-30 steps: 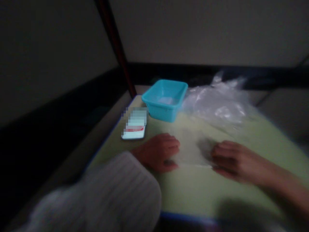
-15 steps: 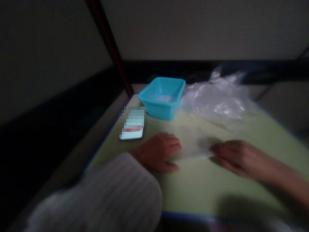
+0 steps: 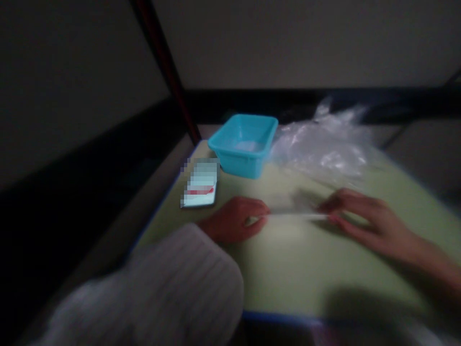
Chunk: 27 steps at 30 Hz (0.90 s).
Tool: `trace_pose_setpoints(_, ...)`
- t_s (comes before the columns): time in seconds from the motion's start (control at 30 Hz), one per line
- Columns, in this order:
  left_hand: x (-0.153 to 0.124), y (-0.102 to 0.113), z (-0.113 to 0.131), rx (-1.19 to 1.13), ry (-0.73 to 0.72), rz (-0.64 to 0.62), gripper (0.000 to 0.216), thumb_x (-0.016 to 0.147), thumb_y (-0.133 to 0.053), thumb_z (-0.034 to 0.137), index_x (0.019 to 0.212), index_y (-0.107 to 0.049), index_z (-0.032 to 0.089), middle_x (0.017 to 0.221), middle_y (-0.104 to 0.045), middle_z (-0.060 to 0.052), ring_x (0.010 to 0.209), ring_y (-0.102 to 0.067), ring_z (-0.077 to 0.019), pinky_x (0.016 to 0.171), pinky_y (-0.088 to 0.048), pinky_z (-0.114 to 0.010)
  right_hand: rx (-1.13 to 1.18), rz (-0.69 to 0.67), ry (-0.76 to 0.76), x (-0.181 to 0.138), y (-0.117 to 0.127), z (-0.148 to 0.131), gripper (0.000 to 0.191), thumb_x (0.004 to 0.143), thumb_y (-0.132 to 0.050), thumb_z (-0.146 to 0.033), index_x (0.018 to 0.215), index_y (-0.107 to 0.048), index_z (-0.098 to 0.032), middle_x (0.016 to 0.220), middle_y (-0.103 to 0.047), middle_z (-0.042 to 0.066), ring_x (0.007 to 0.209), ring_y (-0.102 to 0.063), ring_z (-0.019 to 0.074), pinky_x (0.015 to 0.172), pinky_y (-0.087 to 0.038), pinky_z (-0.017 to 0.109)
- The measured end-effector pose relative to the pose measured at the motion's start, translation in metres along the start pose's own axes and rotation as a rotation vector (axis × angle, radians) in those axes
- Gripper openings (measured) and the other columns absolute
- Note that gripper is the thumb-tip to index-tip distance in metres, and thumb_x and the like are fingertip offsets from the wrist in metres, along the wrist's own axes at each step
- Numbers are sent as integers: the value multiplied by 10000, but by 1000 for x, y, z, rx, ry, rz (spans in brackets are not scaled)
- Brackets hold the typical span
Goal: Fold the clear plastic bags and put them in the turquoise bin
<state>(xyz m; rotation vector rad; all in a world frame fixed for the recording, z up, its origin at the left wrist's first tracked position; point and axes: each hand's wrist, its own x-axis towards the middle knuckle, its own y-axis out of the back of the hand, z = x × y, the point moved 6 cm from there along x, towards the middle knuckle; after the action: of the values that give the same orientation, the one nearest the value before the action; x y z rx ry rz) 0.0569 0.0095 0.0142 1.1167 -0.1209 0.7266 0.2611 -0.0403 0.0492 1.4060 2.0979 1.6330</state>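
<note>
A thin clear plastic sheet [image 3: 293,216] is stretched between my two hands, low over the table; whether it is a flat bag cannot be made out. My left hand [image 3: 239,218], in a light ribbed sleeve, pinches its left end between thumb and fingers. At the right end, my right hand [image 3: 363,218] pinches it with thumb and fingertips. The edge nearest me shows as a bright straight line, as if raised or folded. Beyond my hands is a crumpled heap of clear plastic [image 3: 324,149].
A turquoise plastic basin [image 3: 239,163] stands at the table's far left, with something pale inside. Closer to me lies a phone [image 3: 200,187] with a lit screen, partly pixelated. The yellow-green table [image 3: 288,283] has a blue edge. A dark red pole [image 3: 162,57] rises behind it.
My left hand has gone from lying with fingers apart on the sheet to pinching its end. My right hand has shifted slightly, and the sheet's near edge has moved away from me.
</note>
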Motion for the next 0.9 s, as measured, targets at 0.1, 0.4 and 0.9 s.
trace_pose_setpoints(0.1, 3, 6, 4, -210, 126, -66, 203, 844, -501, 238, 753, -659, 149, 699, -688, -28, 645, -622, -127, 631, -459, -228, 152, 15, -135, -4, 3, 4, 88, 887, -547, -229, 857, -630, -224, 816, -698, 10, 716, -652, 146, 596, -509, 236)
trace_pose_setpoints(0.4, -2, -11, 14, -1264, 541, -195, 226, 738, -696, 361, 744, -577, 168, 770, -729, -45, 597, -680, -169, 581, -505, -268, 775, 61, -468, -8, -10, 23, 250, 809, -662, -373, 647, -584, -200, 509, -585, -32, 432, -539, 91, 399, -402, 184)
trace_pose_setpoints(0.9, -16, -36, -45, -872, 851, -89, 695, 686, -713, 176, 1247, -302, 172, 667, -665, 18, 540, -629, -129, 512, -464, -217, 890, 132, -950, -24, -50, 88, 289, 634, -763, -366, 673, -549, -176, 584, -651, 19, 499, -625, 134, 477, -514, 237)
